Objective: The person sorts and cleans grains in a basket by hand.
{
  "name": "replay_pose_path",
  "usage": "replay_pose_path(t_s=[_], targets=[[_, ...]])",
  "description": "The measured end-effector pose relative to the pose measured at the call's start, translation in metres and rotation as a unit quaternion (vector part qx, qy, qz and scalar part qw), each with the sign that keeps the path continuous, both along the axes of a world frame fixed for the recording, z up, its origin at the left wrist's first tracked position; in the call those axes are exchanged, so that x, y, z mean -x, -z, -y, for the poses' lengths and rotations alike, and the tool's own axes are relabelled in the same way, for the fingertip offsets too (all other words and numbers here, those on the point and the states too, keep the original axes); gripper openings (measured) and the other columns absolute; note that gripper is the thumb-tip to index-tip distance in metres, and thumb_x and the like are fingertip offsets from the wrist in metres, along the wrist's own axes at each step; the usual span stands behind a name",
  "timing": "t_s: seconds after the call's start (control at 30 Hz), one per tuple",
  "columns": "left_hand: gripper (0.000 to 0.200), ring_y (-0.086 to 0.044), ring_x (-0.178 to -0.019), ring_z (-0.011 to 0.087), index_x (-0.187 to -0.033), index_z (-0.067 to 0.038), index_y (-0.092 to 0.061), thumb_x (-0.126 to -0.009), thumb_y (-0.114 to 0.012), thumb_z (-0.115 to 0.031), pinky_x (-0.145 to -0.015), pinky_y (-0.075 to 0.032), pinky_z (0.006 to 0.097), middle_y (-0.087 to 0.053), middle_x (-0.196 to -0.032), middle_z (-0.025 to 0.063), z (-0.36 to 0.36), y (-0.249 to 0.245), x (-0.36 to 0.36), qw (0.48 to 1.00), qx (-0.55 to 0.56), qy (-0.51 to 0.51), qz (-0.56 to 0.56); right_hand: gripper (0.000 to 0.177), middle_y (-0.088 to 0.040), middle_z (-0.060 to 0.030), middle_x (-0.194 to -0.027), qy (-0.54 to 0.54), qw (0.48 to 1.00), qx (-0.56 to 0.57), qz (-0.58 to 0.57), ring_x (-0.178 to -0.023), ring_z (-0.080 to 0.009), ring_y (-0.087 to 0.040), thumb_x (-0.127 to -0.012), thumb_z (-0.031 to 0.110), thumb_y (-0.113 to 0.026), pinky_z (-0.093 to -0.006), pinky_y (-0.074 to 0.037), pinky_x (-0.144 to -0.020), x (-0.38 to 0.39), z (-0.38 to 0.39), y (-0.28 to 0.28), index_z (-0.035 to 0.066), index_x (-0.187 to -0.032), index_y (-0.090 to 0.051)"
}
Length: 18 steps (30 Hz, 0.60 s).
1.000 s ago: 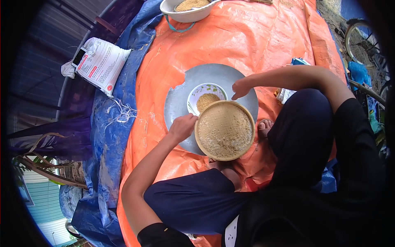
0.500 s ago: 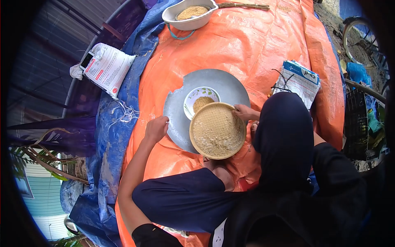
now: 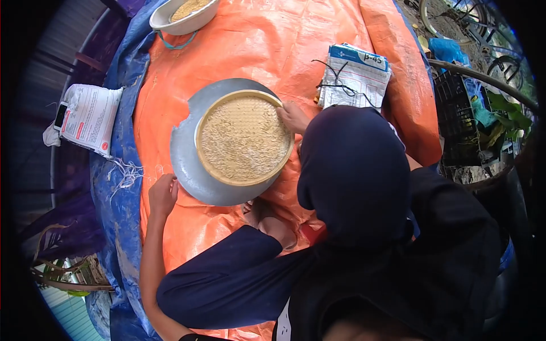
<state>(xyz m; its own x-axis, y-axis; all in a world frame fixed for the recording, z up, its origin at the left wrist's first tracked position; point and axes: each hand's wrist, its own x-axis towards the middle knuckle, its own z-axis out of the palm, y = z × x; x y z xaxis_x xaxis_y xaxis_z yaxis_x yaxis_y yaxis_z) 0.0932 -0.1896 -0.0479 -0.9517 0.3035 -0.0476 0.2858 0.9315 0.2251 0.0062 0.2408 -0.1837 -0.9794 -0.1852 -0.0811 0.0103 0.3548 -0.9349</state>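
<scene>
My right hand [image 3: 294, 117] grips the right rim of a round woven sieve [image 3: 244, 136], which holds pale grain spread over its mesh. Beneath the sieve lies a grey metal disc [image 3: 187, 153] with a broken left edge. Only a thin white edge of the bowl shows at the sieve's left side; the rest is hidden. My left hand [image 3: 163, 195] is just off the disc's lower left edge, fingers curled together, and whether anything small is in them cannot be made out.
An orange tarp [image 3: 261, 40] lies over a blue one [image 3: 122, 227]. A white basin [image 3: 185, 20] with grain stands at the top left. A printed sack [image 3: 91, 116] is at the left, folded sacks [image 3: 355, 77] at the upper right, and a black crate [image 3: 455, 113] at the right.
The sieve has moved up over the bowl and now covers it, its grain spread wider. The view has shifted, so most things appear further left.
</scene>
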Motion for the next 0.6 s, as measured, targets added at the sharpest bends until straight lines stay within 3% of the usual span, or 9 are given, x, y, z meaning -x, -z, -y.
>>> replay_pose_path(t_s=[0.13,0.27,0.3,0.4,0.43,0.6], targets=[[0.012,-0.065,-0.070,0.0258,-0.094,-0.005,-0.061,-0.083,-0.064,-0.008,-0.063,-0.050,0.0362,-0.065,-0.084,0.0108,0.004,-0.002,0.004,1.000,0.003,0.005,-0.012,0.031,-0.060,-0.0064,-0.077,-0.017,0.999,0.004,0.044,-0.071,-0.0146,-0.056,-0.098,0.023,-0.043,-0.0349,-0.046,-0.067,0.007,-0.001,-0.007,-0.004,-0.097,-0.059],[0.012,-0.065,-0.070,0.0257,-0.093,-0.004,-0.061,-0.083,-0.064,-0.008,-0.062,-0.050,0.0364,-0.065,-0.084,0.0113,-0.004,-0.001,0.004,1.000,-0.018,-0.008,-0.020,0.033,-0.059,-0.0040,-0.078,0.048,0.994,0.082,0.061,-0.072,-0.0134,-0.055,-0.100,0.025,-0.041,-0.0341,-0.045,-0.067,0.016,0.006,-0.027,-0.003,-0.098,-0.058],[0.012,-0.065,-0.070,0.0256,-0.093,-0.004,-0.061,-0.083,-0.064,-0.008,-0.062,-0.050,0.0364,-0.065,-0.084,0.0114,-0.005,0.000,0.006,1.000,-0.020,-0.013,-0.020,0.033,-0.058,-0.0033,-0.078,0.083,0.995,0.041,0.021,-0.073,-0.0130,-0.054,-0.101,0.026,-0.041,-0.0329,-0.045,-0.067,0.011,0.020,-0.013,-0.001,-0.099,-0.058],[0.011,-0.065,-0.071,0.0255,-0.094,-0.004,-0.061,-0.084,-0.063,-0.009,-0.062,-0.050,0.0362,-0.065,-0.085,0.0110,-0.002,0.002,0.007,1.000,0.011,0.007,0.000,0.034,-0.058,-0.0026,-0.078,0.020,0.996,0.064,0.062,-0.073,-0.0119,-0.053,-0.102,0.028,-0.041,-0.0322,-0.046,-0.068,0.001,0.028,-0.015,-0.001,-0.100,-0.058],[0.011,-0.065,-0.071,0.0255,-0.094,-0.004,-0.061,-0.084,-0.063,-0.009,-0.062,-0.050,0.0361,-0.066,-0.085,0.0109,0.001,0.000,0.007,1.000,0.015,0.011,-0.003,0.036,-0.059,-0.0023,-0.079,0.028,0.980,0.128,0.150,-0.076,-0.0103,-0.054,-0.102,0.030,-0.041,-0.0318,-0.046,-0.069,0.002,0.025,-0.026,-0.001,-0.100,-0.058],[0.011,-0.065,-0.071,0.0266,-0.094,-0.005,-0.062,-0.084,-0.063,-0.009,-0.062,-0.050,0.0366,-0.066,-0.085,0.0109,-0.006,0.003,0.010,1.000,-0.011,-0.014,-0.005,0.038,-0.059,-0.0018,-0.079,0.078,0.991,0.109,0.027,-0.071,-0.0095,-0.054,-0.102,0.031,-0.040,-0.0294,-0.045,-0.064,0.012,0.011,-0.014,-0.002,-0.093,-0.059]])
